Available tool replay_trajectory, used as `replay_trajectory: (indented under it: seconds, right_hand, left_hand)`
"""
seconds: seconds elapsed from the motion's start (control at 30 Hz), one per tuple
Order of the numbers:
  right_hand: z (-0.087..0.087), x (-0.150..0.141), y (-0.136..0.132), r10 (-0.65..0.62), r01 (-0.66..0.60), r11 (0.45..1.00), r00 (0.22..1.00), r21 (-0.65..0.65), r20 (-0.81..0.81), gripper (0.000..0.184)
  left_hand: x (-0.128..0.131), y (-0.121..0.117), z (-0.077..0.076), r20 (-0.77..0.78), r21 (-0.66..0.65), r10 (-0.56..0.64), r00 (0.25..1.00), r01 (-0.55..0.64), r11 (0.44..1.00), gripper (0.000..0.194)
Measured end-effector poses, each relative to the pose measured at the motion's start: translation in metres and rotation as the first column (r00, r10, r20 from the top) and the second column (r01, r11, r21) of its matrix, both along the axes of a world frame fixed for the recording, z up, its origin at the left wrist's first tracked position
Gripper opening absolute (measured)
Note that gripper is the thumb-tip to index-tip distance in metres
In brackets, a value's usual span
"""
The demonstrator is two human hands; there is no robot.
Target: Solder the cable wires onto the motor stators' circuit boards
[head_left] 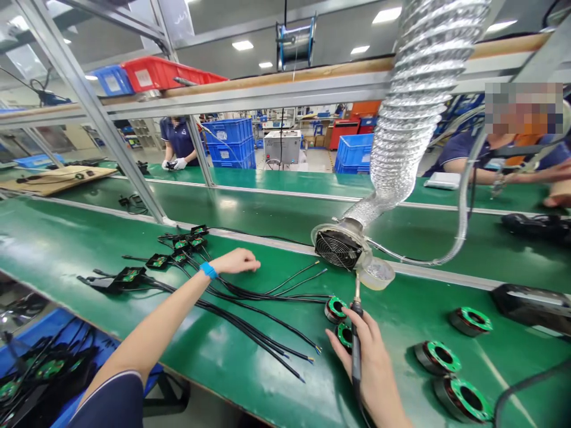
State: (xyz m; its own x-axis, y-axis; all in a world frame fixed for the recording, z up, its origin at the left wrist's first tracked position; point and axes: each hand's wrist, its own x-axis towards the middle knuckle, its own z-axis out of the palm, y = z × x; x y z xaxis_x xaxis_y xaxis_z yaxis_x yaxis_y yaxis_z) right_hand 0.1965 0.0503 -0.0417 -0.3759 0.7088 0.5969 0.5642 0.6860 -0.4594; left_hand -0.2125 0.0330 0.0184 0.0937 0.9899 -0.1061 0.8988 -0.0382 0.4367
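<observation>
My right hand (372, 362) holds a soldering iron (356, 339), its metal tip pointing away toward the small fan. Under and beside those fingers are two motor stators with green circuit boards, one nearer the fan (334, 309) and one partly hidden (344, 336). My left hand (236, 260), with a blue band on the wrist, hovers over the bench with its fingers curled; nothing shows in them. Black cables (250, 324) run below it from open black housings with green boards (130, 275) to stripped, coloured wire ends near the stators.
A round fan (338, 248) on a silver duct (405, 107) stands behind the iron, with a clear dish (377, 273) beside it. Several stators (464, 399) lie at right. A blue crate (57, 368) of housings sits lower left. Metal posts hold a shelf (250, 89). Co-workers sit across.
</observation>
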Motion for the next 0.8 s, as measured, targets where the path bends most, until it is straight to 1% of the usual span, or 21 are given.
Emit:
replay_trajectory:
  seconds: [0.07, 0.1, 0.17, 0.23, 0.3, 0.37, 0.47, 0.53, 0.57, 0.67, 0.8]
  right_hand:
    - [-0.006, -0.001, 0.002, 0.004, -0.004, 1.000, 1.000, 0.024, 0.017, 0.037]
    - [-0.008, -0.001, 0.002, 0.008, -0.009, 0.999, 1.000, 0.039, 0.024, 0.036]
    - [-0.011, 0.000, 0.003, 0.016, -0.019, 0.997, 0.999, 0.071, 0.038, 0.034]
    - [-0.011, 0.002, 0.004, 0.004, -0.009, 0.994, 0.999, 0.110, 0.047, 0.033]
    - [-0.011, 0.005, 0.004, -0.020, 0.013, 0.990, 0.999, 0.139, 0.045, 0.029]
    - [-0.010, 0.008, 0.004, -0.055, 0.050, 0.988, 0.998, 0.143, 0.032, 0.027]
    - [-0.009, 0.013, 0.005, -0.127, 0.126, 0.986, 0.992, 0.112, 0.002, 0.027]
    - [-0.008, 0.015, 0.006, -0.162, 0.164, 0.983, 0.987, 0.082, -0.020, 0.028]
    - [-0.008, 0.015, 0.006, -0.169, 0.170, 0.983, 0.985, 0.072, -0.028, 0.029]
    - [-0.007, 0.016, 0.007, -0.153, 0.153, 0.984, 0.988, 0.085, -0.016, 0.031]
    - [-0.001, 0.012, 0.008, -0.123, 0.113, 0.979, 0.991, 0.169, 0.051, 0.033]
  left_hand:
    - [-0.005, 0.033, 0.001, -0.043, 0.087, 0.114, 0.993, -0.110, 0.990, 0.045]
    - [-0.005, 0.051, 0.000, -0.062, 0.126, 0.161, 0.985, -0.152, 0.980, 0.040]
    - [0.001, 0.087, -0.007, -0.091, 0.178, 0.227, 0.970, -0.208, 0.962, 0.031]
    - [0.013, 0.115, -0.016, -0.111, 0.195, 0.258, 0.960, -0.234, 0.953, 0.035]
    - [0.026, 0.133, -0.024, -0.126, 0.195, 0.262, 0.957, -0.235, 0.952, 0.037]
    - [0.036, 0.141, -0.029, -0.136, 0.203, 0.250, 0.959, -0.220, 0.954, 0.033]
    - [0.046, 0.138, -0.030, -0.149, 0.237, 0.224, 0.963, -0.186, 0.953, 0.025]
    - [0.050, 0.128, -0.030, -0.155, 0.263, 0.208, 0.966, -0.163, 0.951, 0.021]
    - [0.053, 0.121, -0.031, -0.156, 0.271, 0.198, 0.968, -0.150, 0.951, 0.023]
    - [0.067, 0.089, -0.036, -0.155, 0.252, 0.150, 0.976, -0.108, 0.962, 0.026]
    - [0.084, 0.027, -0.046, -0.153, 0.193, 0.090, 0.984, -0.060, 0.979, 0.023]
